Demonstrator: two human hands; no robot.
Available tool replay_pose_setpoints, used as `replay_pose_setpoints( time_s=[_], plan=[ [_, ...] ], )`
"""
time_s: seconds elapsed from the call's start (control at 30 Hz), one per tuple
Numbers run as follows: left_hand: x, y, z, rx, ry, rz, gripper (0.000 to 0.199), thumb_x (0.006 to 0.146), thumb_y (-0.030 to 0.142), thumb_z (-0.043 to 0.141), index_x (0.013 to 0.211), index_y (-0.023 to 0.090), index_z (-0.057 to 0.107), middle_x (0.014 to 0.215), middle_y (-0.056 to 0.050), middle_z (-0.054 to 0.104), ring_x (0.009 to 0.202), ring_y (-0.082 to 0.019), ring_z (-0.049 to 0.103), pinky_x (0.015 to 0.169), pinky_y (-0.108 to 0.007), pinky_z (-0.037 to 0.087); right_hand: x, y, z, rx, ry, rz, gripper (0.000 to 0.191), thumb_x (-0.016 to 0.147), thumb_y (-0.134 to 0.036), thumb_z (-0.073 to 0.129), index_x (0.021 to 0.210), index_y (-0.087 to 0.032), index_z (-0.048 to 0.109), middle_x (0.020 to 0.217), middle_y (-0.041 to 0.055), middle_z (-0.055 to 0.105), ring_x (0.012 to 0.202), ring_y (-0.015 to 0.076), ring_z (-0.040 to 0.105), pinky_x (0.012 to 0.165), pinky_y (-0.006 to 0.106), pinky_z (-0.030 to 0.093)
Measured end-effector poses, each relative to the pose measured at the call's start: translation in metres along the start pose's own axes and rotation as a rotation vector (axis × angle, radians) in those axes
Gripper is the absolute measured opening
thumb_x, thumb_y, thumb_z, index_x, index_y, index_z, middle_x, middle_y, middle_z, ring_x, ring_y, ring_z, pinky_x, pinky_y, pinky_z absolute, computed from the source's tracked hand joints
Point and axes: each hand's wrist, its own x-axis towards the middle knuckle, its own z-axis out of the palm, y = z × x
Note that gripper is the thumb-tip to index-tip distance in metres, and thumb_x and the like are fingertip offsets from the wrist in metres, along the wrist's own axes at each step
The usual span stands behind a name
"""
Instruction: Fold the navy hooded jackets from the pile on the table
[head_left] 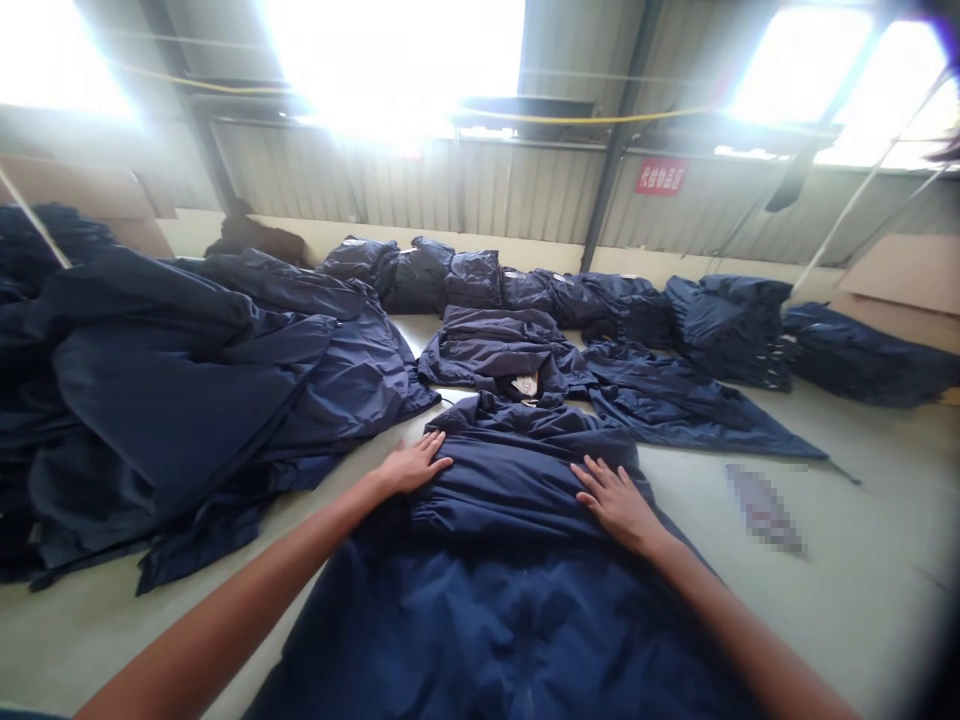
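Note:
A dark blue garment (pixel 510 600) lies spread across the table in front of me, its upper part folded in layers. On the left edge of the folded part rests my left hand (pixel 415 464), flat with its fingers apart. My right hand (pixel 616 500) lies on the right side of the same fabric, fingers spread. Neither hand grips anything. Just beyond is a folded dark garment (pixel 502 345), with a white label (pixel 525 384) at its near edge.
Loose dark garments (pixel 180 380) are heaped at the left. Folded stacks (pixel 476 278) line the back by the wall. Another garment (pixel 690 405) spreads to the right on the pale table (pixel 847 620), near a blurred patch (pixel 765 508). Cardboard (pixel 907 275) stands far right.

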Motion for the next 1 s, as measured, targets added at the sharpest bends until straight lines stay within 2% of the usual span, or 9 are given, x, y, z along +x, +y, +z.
replay_pose_setpoints(
  time_s=[0.07, 0.13, 0.27, 0.4, 0.53, 0.7, 0.8, 0.9, 1.0],
  plan=[
    [0.005, 0.005, -0.014, 0.049, -0.025, -0.047, 0.077, 0.105, 0.068, 0.038, 0.164, 0.019, 0.042, 0.168, -0.020, 0.042, 0.158, -0.038, 0.036, 0.127, -0.065, 0.019, 0.008, -0.005, -0.014, 0.003, 0.002, 0.007, 0.061, 0.110, -0.057, 0.029, 0.165, -0.034, 0.042, 0.176, 0.0068, 0.031, 0.163, 0.0344, 0.024, 0.129, 0.065, 0.019],
    [0.011, 0.021, -0.023, 0.119, 0.077, -0.076, 0.076, 0.105, 0.066, 0.040, 0.162, 0.016, 0.046, 0.165, -0.022, 0.047, 0.157, -0.043, 0.037, 0.126, -0.071, 0.015, 0.017, -0.016, -0.028, 0.000, 0.030, 0.015, 0.060, 0.111, -0.054, 0.029, 0.164, -0.032, 0.044, 0.176, 0.0074, 0.029, 0.164, 0.0352, 0.022, 0.129, 0.066, 0.017],
    [0.018, 0.059, 0.000, 0.175, 0.363, 0.061, 0.068, 0.110, 0.056, 0.033, 0.165, 0.019, 0.042, 0.175, -0.015, 0.031, 0.164, -0.037, 0.021, 0.131, -0.064, 0.009, 0.026, -0.035, -0.029, -0.002, 0.087, 0.038, 0.059, 0.111, -0.054, 0.031, 0.164, -0.033, 0.044, 0.177, 0.0077, 0.027, 0.164, 0.0363, 0.019, 0.128, 0.068, 0.013],
    [0.015, 0.064, 0.042, 0.072, 0.251, 0.092, 0.066, 0.109, 0.060, 0.034, 0.168, 0.029, 0.037, 0.175, -0.008, 0.033, 0.165, -0.035, 0.021, 0.131, -0.064, 0.014, 0.021, -0.036, -0.005, 0.021, 0.008, 0.109, 0.062, 0.111, -0.060, 0.028, 0.167, -0.037, 0.038, 0.176, 0.0062, 0.030, 0.163, 0.0337, 0.024, 0.129, 0.064, 0.015],
    [0.015, 0.055, 0.052, 0.050, 0.227, 0.074, 0.066, 0.108, 0.060, 0.037, 0.167, 0.030, 0.038, 0.176, -0.008, 0.031, 0.165, -0.035, 0.020, 0.131, -0.064, 0.014, 0.018, -0.032, 0.005, 0.055, -0.033, 0.117, 0.065, 0.110, -0.064, 0.026, 0.168, -0.037, 0.036, 0.177, 0.0058, 0.029, 0.164, 0.0315, 0.023, 0.130, 0.059, 0.016],
    [0.016, 0.056, 0.036, 0.035, 0.158, 0.077, 0.066, 0.108, 0.057, 0.039, 0.166, 0.024, 0.041, 0.175, -0.014, 0.029, 0.165, -0.038, 0.018, 0.128, -0.068, 0.016, 0.021, -0.033, -0.007, 0.078, -0.080, 0.123, 0.064, 0.111, -0.059, 0.025, 0.168, -0.034, 0.037, 0.177, 0.0085, 0.027, 0.164, 0.0332, 0.021, 0.130, 0.060, 0.016],
    [0.022, 0.053, 0.015, 0.017, 0.073, 0.105, 0.062, 0.106, 0.049, 0.043, 0.161, 0.020, 0.049, 0.170, -0.017, 0.041, 0.160, -0.038, 0.033, 0.126, -0.061, 0.031, 0.026, -0.028, -0.022, 0.167, -0.153, 0.109, 0.061, 0.111, -0.050, 0.026, 0.167, -0.028, 0.040, 0.176, 0.0111, 0.031, 0.163, 0.0311, 0.027, 0.129, 0.056, 0.022],
    [0.032, 0.047, -0.012, 0.029, 0.125, 0.143, 0.062, 0.099, 0.042, 0.056, 0.157, 0.021, 0.054, 0.164, -0.017, 0.050, 0.154, -0.036, 0.045, 0.124, -0.051, 0.038, 0.035, -0.020, -0.043, 0.178, -0.141, 0.049, 0.070, 0.103, -0.048, 0.051, 0.167, -0.023, 0.040, 0.174, 0.0142, 0.032, 0.161, 0.0289, 0.032, 0.129, 0.048, 0.027],
    [0.044, 0.043, -0.035, 0.088, 0.197, 0.106, 0.087, 0.081, 0.047, 0.078, 0.160, 0.025, 0.049, 0.170, -0.018, 0.041, 0.158, -0.042, 0.035, 0.126, -0.057, 0.032, 0.046, -0.010, -0.062, 0.101, -0.137, 0.053, 0.096, 0.085, -0.051, 0.076, 0.169, -0.028, 0.034, 0.177, 0.0148, 0.026, 0.162, 0.0346, 0.026, 0.129, 0.057, 0.022]
  ],
)
